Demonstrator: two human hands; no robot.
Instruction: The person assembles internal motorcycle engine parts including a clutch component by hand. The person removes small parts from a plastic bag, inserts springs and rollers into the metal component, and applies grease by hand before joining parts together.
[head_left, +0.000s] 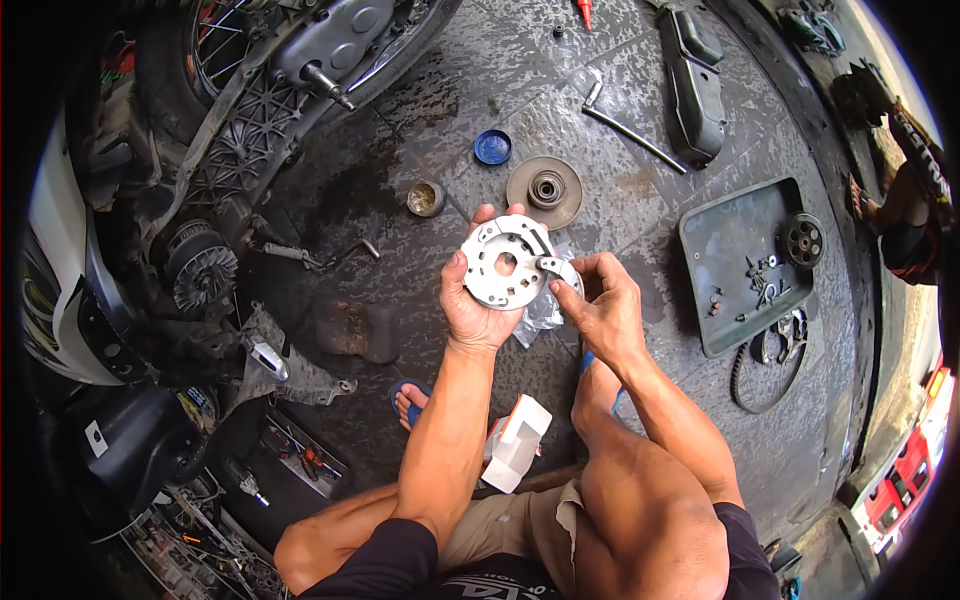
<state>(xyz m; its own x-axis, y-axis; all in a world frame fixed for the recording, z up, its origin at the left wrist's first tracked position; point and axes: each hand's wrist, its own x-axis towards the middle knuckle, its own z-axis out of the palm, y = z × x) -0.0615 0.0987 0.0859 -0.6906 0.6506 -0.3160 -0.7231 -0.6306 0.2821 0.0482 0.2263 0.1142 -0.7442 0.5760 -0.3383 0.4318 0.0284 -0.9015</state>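
Note:
My left hand [472, 300] is closed round the edge of a round silver clutch plate [486, 264] with a central hole and several smaller holes, held level in front of me. Pinched between thumb and fingers of my right hand [606, 310] is a small curved metal clutch shoe [556, 268], its inner end at the plate's right edge. Whether the shoe sits on a pin there, I cannot tell. Behind the plate, a clear plastic bag [541, 318] partly shows. Just beyond lies a round pulley disc with a raised hub [546, 190].
On the left stands a partly dismantled scooter [250, 150]. Past my hands are an open tin [426, 198] and its blue lid [493, 147]. At right, a grey tray [700, 330] holds small bolts. An open white box [517, 445] is near my legs; a long-handled wrench [635, 135] lies farther off.

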